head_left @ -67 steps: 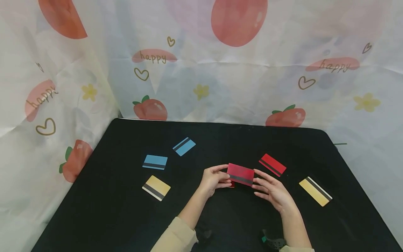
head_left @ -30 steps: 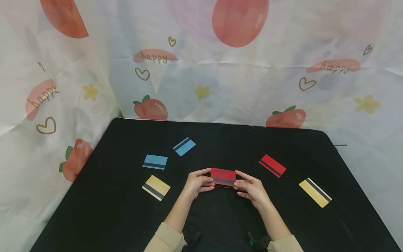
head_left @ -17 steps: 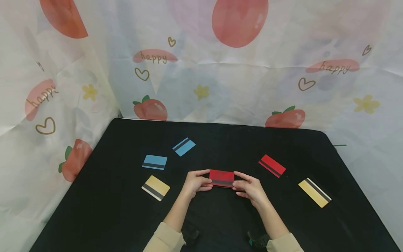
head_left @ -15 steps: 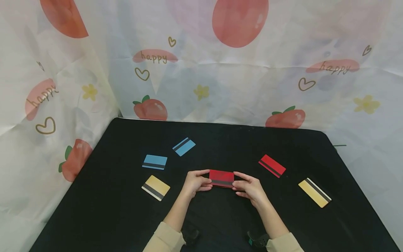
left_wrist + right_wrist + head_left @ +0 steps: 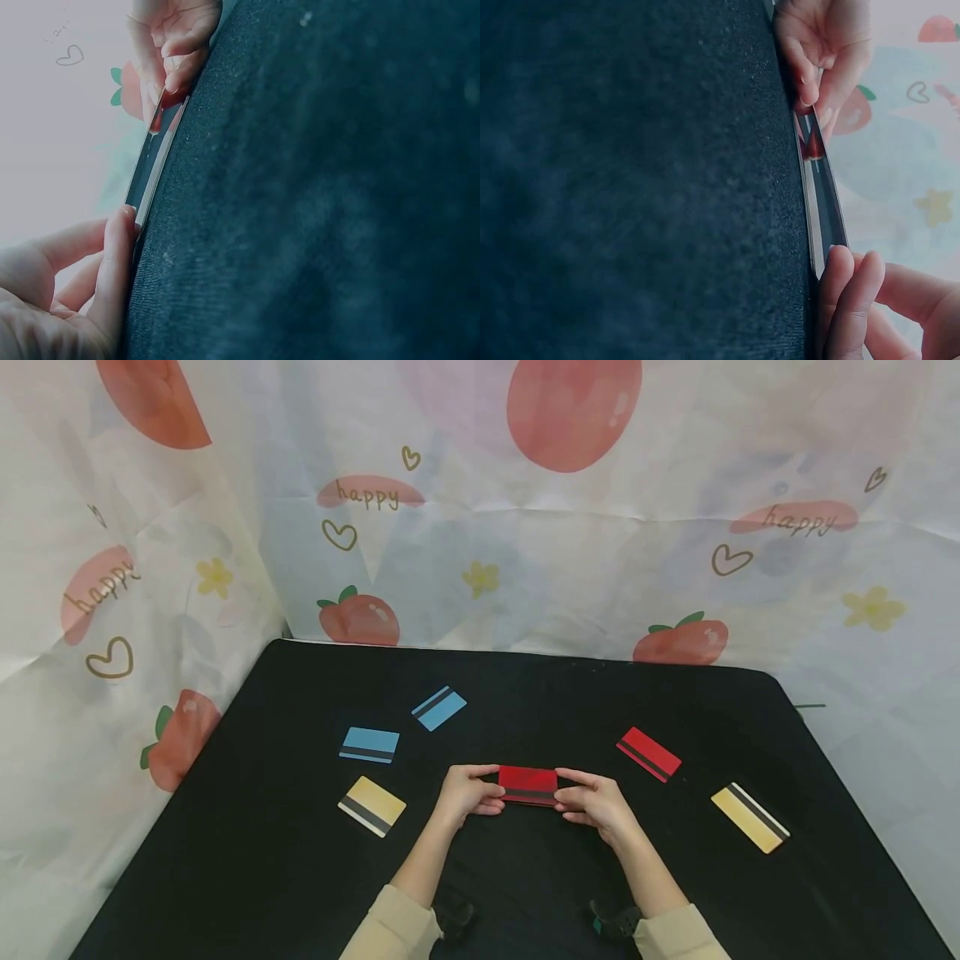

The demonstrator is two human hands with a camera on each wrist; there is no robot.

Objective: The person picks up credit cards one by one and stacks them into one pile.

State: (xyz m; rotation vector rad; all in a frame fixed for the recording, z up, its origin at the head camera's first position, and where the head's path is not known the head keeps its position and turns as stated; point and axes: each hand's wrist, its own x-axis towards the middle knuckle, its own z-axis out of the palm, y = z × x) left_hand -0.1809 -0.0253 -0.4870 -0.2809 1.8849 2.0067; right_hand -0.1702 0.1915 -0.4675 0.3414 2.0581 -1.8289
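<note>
Between my two hands, just over the black tabletop, is a red card with a dark stripe. My left hand pinches its left end with thumb and fingers. At the right end my right hand pinches it the same way. Both wrist views show the card's striped face edge-on, with a second card lying close beneath it on the cloth. In the head view the lower one is mostly hidden; only a thin red edge shows.
Two blue cards and a yellow card lie to the left on the black table. Another red card and a yellow card lie to the right. A printed curtain stands behind the table.
Both hands have moved left, and the red card has come down over the one beneath it. My right hand has closed in on its end. Over the last half second little has moved.
</note>
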